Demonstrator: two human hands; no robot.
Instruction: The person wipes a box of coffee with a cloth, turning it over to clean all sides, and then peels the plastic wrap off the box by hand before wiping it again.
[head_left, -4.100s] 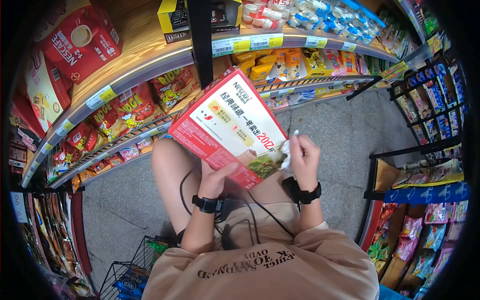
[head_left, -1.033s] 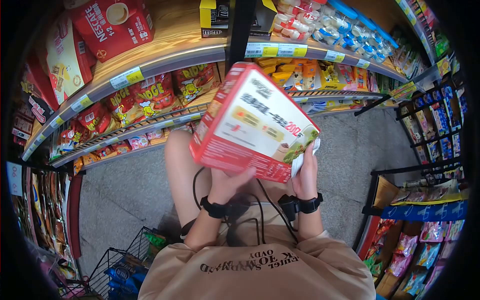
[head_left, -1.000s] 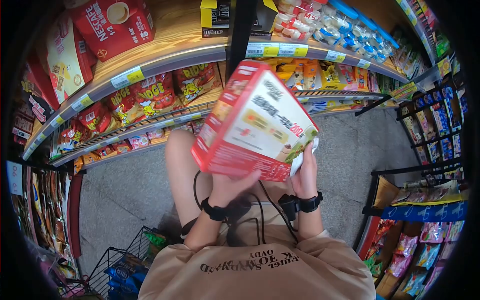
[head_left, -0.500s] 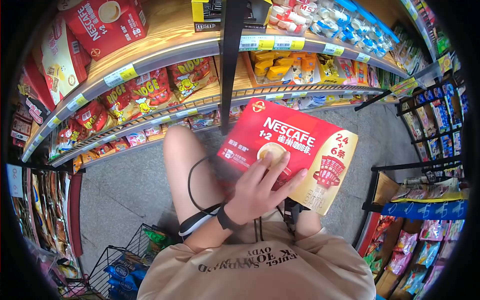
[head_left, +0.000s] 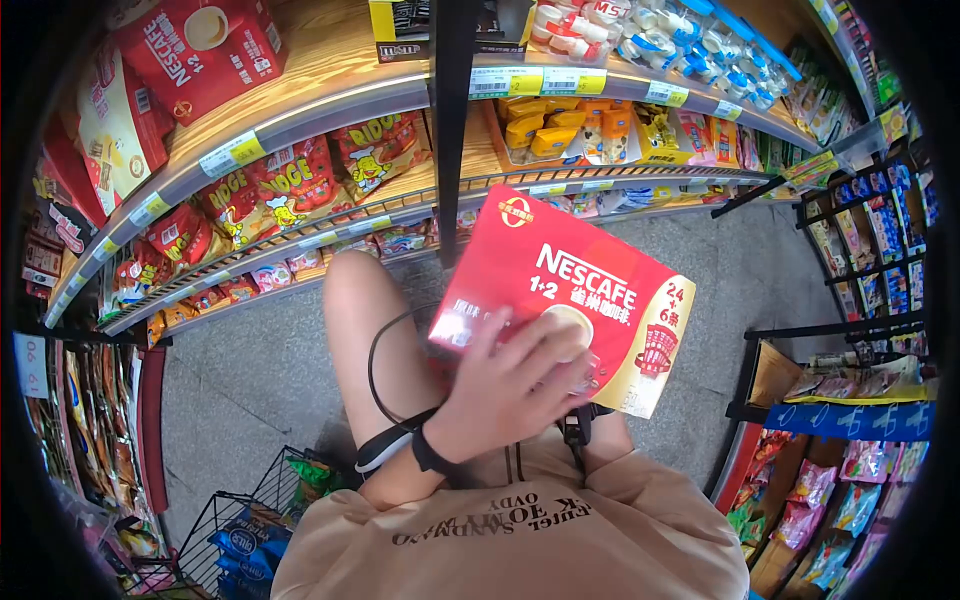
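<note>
A red and gold Nescafé coffee box (head_left: pixel 585 250) is tilted in front of my lap, its printed front facing up. Across the lower front of the box lies my left hand (head_left: pixel 525 375), back upward, fingers apart and somewhat blurred by motion. It wears a dark wristband (head_left: pixel 430 455) and is not wrapped around the box. My right hand does not show; whatever supports the box from beneath is hidden.
Shelves ahead hold another red Nescafé box (head_left: pixel 200 45), red snack bags (head_left: pixel 290 180) and yellow packets (head_left: pixel 545 128). A dark upright post (head_left: pixel 450 130) stands just beyond the box. At lower left is a wire basket (head_left: pixel 205 510) with blue packets. Snack racks (head_left: pixel 830 480) line the right.
The box has tilted and shifted slightly, its upper left corner higher and its gold end lower. My left hand has slid a little left and down across its front, with fingers more bent.
</note>
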